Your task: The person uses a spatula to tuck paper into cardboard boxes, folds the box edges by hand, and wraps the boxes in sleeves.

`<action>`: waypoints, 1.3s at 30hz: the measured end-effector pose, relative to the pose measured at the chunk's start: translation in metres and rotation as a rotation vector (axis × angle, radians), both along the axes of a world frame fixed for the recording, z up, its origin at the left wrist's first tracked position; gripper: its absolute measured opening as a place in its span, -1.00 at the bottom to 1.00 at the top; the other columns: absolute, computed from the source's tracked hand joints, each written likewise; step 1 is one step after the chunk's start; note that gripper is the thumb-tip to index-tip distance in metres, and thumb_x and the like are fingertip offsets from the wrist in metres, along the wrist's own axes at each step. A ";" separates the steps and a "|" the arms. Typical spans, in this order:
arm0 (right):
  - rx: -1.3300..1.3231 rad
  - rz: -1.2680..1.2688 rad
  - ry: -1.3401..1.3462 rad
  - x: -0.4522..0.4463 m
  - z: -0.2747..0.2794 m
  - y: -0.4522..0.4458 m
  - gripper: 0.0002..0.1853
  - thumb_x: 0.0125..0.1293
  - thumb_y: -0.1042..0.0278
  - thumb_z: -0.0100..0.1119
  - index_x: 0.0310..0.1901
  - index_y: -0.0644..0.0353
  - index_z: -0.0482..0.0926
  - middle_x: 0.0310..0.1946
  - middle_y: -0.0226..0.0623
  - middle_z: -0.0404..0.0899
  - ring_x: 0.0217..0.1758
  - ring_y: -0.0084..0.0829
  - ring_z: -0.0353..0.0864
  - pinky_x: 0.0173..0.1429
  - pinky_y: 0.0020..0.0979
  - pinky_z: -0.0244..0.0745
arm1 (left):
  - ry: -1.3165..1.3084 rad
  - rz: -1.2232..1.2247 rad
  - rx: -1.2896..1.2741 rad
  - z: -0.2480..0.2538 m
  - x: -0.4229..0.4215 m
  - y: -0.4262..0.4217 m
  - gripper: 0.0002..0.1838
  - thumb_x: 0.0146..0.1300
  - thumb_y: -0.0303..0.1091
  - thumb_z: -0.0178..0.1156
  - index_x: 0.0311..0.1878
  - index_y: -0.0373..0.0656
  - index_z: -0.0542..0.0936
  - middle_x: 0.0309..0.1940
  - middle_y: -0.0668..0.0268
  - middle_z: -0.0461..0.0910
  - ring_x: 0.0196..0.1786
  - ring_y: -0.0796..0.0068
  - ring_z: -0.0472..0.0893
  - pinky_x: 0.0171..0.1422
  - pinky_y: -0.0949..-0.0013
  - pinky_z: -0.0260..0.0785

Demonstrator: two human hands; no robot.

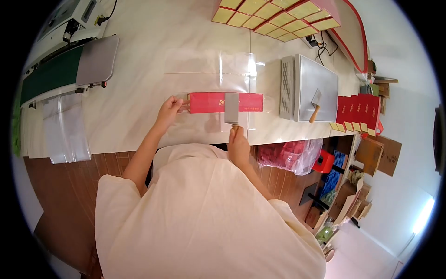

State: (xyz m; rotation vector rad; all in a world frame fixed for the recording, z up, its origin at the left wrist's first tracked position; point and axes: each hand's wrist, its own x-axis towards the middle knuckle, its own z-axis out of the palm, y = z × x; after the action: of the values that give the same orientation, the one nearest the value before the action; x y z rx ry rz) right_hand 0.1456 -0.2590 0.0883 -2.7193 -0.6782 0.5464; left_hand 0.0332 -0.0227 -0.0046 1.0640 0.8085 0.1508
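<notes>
A long red box [206,102] with gold print lies across clear plastic film [204,69] on the table in front of me. My left hand [171,111] is closed at the box's left end, its fingers gripping there; whether film is pinched between them I cannot make out. In my right hand [239,146] is the handle of a scraper [231,108], held from the near side. The wide metal blade lies over the box, right of its middle, and hides part of the print.
To the right stands a metal hot plate [316,74] bearing a second scraper [316,106]. Red boxes [357,111] stand beyond it; stacked boxes [278,18] with pale ends are at the back. A machine with a green belt [53,74] occupies the left. A plastic bag [292,156] sits below the table edge.
</notes>
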 end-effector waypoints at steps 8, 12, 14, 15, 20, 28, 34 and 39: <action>-0.073 0.183 0.067 -0.029 0.001 -0.002 -0.76 0.50 0.22 -0.04 -0.13 0.24 0.27 -0.43 0.06 0.65 -0.42 0.12 0.65 -0.39 0.04 0.54 | -0.041 0.006 -0.020 -0.003 0.000 0.000 -0.77 0.55 -0.20 0.01 -0.18 -0.15 0.44 -0.03 0.23 0.67 -0.04 0.49 0.66 0.09 0.42 0.45; -0.055 0.214 0.001 -0.022 0.001 -0.009 -0.76 0.50 0.21 -0.03 -0.14 0.23 0.27 -0.42 0.05 0.66 -0.42 0.10 0.67 -0.38 0.04 0.54 | -0.033 0.009 -0.009 -0.003 0.001 0.000 -0.80 0.56 -0.25 -0.01 -0.18 -0.16 0.43 0.02 0.21 0.68 -0.02 0.45 0.69 0.08 0.41 0.45; -0.116 0.158 -0.053 -0.019 -0.001 -0.011 -0.75 0.50 0.19 -0.03 -0.13 0.22 0.29 -0.41 0.03 0.66 -0.41 0.06 0.68 -0.37 0.01 0.55 | -0.038 0.010 -0.019 0.000 0.001 0.000 -0.80 0.56 -0.25 -0.01 -0.18 -0.16 0.42 0.02 0.20 0.68 -0.02 0.46 0.69 0.09 0.42 0.44; -0.117 0.161 -0.056 -0.016 0.000 -0.013 -0.75 0.50 0.19 -0.03 -0.13 0.22 0.29 -0.41 0.03 0.66 -0.41 0.06 0.68 -0.37 0.01 0.55 | -0.040 0.010 -0.027 0.003 0.001 0.000 -0.80 0.56 -0.25 -0.01 -0.19 -0.16 0.42 0.03 0.20 0.68 -0.01 0.46 0.69 0.09 0.42 0.44; -0.159 -0.003 -0.159 0.010 -0.006 -0.028 -0.73 0.51 0.17 -0.04 -0.11 0.24 0.32 -0.47 0.02 0.65 -0.40 0.06 0.69 -0.37 0.01 0.56 | -0.052 0.000 -0.007 -0.012 0.000 -0.001 -0.79 0.55 -0.24 0.00 -0.20 -0.16 0.42 0.03 0.18 0.68 -0.01 0.46 0.69 0.08 0.44 0.44; 0.128 0.122 -0.096 -0.005 0.008 -0.002 -0.74 0.50 0.17 -0.02 -0.08 0.24 0.34 -0.51 0.11 0.60 -0.43 0.19 0.62 -0.38 0.10 0.48 | -0.078 0.016 -0.020 -0.008 -0.003 -0.001 -0.78 0.54 -0.24 0.02 -0.18 -0.18 0.45 -0.02 0.21 0.68 -0.04 0.51 0.68 0.05 0.48 0.45; -0.039 0.230 0.036 -0.040 -0.006 0.052 -0.74 0.48 0.21 0.00 -0.07 0.26 0.30 -0.56 0.07 0.61 -0.49 0.14 0.64 -0.40 0.08 0.50 | -0.039 0.003 0.026 -0.015 -0.004 0.000 -0.78 0.54 -0.23 0.02 -0.18 -0.19 0.47 -0.09 0.26 0.66 -0.09 0.58 0.66 0.05 0.50 0.47; -0.012 0.275 -0.024 -0.048 -0.017 0.068 -0.73 0.50 0.21 -0.03 -0.16 0.29 0.28 -0.65 -0.02 0.58 -0.55 0.07 0.63 -0.48 -0.01 0.51 | -0.060 0.030 -0.032 -0.012 0.000 -0.001 -0.77 0.55 -0.22 0.01 -0.17 -0.18 0.48 -0.13 0.30 0.66 -0.11 0.57 0.67 0.09 0.48 0.48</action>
State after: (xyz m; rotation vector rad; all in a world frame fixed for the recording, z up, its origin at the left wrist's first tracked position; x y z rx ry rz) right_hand 0.0973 -0.1905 0.0714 -2.6628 -1.0677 0.5810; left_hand 0.0327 -0.0236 -0.0170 1.0132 0.7701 0.1937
